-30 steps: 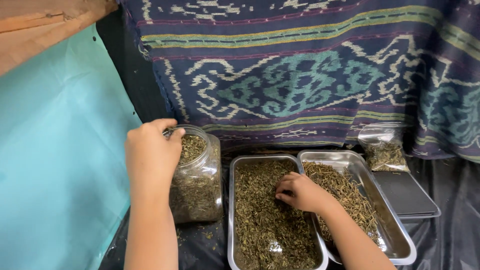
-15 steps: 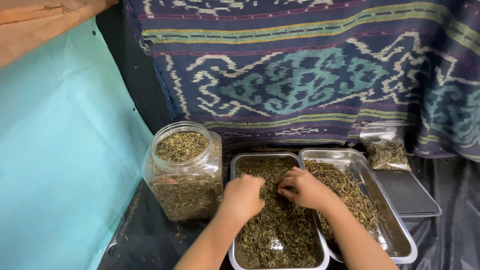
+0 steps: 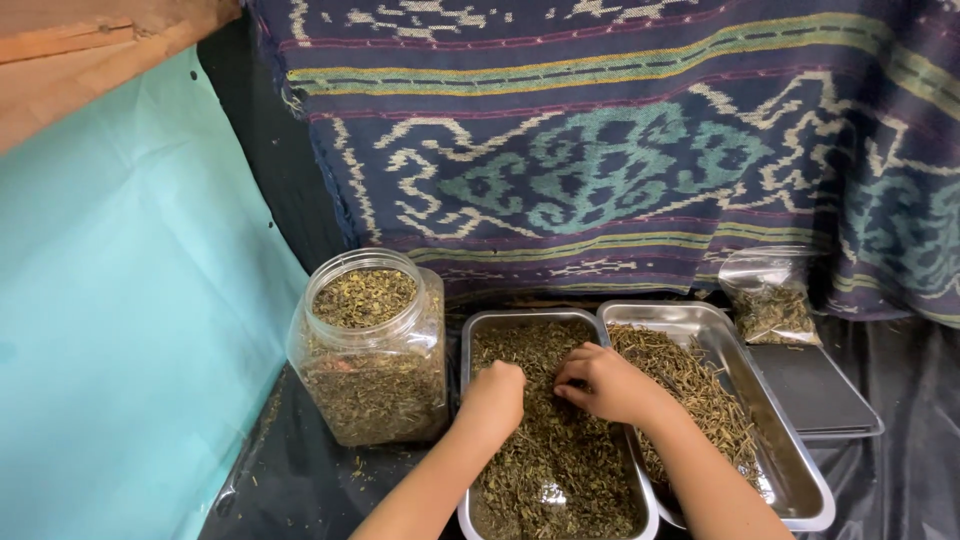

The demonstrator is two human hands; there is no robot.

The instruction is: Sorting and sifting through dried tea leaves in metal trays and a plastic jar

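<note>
Both hands rest in a metal tray filled with dried green herb pieces. My left hand lies knuckles up on the herbs, its fingers curled down into them. My right hand is beside it with fingertips pinched among the herbs; what it holds is hidden. A clear plastic jar, open at the top and nearly full of the same dried herbs, stands just left of the tray.
A second metal tray with lighter dried stems lies to the right, overlapping the first. Further right are a flat dark scale and a small clear bag of herbs. A patterned woven cloth hangs behind; teal sheeting at left.
My left hand has left the jar's mouth and moved right, down into the herb tray next to my right hand. The jar is now uncovered.
</note>
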